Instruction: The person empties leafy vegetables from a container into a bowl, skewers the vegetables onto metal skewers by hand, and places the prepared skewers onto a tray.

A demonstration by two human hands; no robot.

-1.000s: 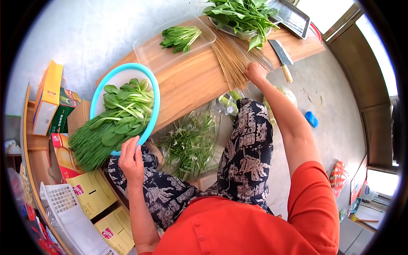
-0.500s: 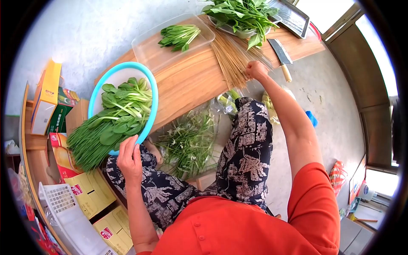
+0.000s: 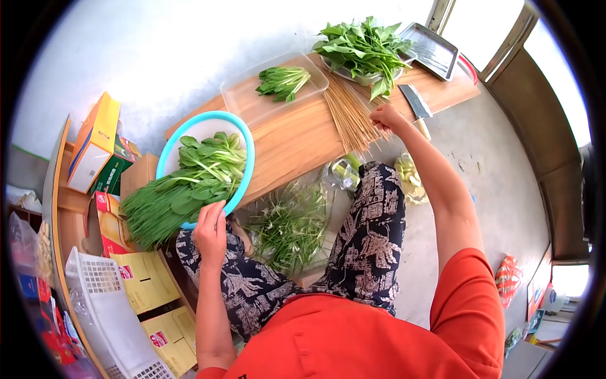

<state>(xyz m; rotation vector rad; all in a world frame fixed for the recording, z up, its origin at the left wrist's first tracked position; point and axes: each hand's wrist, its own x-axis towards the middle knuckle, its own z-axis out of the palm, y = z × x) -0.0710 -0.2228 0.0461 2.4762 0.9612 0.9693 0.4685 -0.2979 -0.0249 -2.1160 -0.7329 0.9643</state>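
My left hand (image 3: 210,235) is at the near rim of a blue-edged basin (image 3: 251,161), its fingers loosely bent and touching or close to the greens. Leafy greens (image 3: 211,164) and a bundle of long thin chives (image 3: 151,211) fill the basin and hang over its left side. Closed at the lower ends of a fan of bamboo skewers (image 3: 347,117), my right hand (image 3: 387,118) appears to grip them; its fingertips are partly hidden. The cleaver (image 3: 415,101) lies just beyond that hand, its handle partly behind my wrist.
On the wooden board (image 3: 278,158) are a clear tray (image 3: 243,104) with a bunch of greens (image 3: 284,82), a heaped bowl of leaves (image 3: 366,50) and a metal tray (image 3: 432,50). Below lie trimmed stalks (image 3: 293,230). Boxes (image 3: 95,142) and a white basket (image 3: 104,309) stand left.
The camera view has shifted, so the board and basin appear lower and further right. My left hand stays by the basin rim, its fingers a little more bent. My right hand remains at the skewers.
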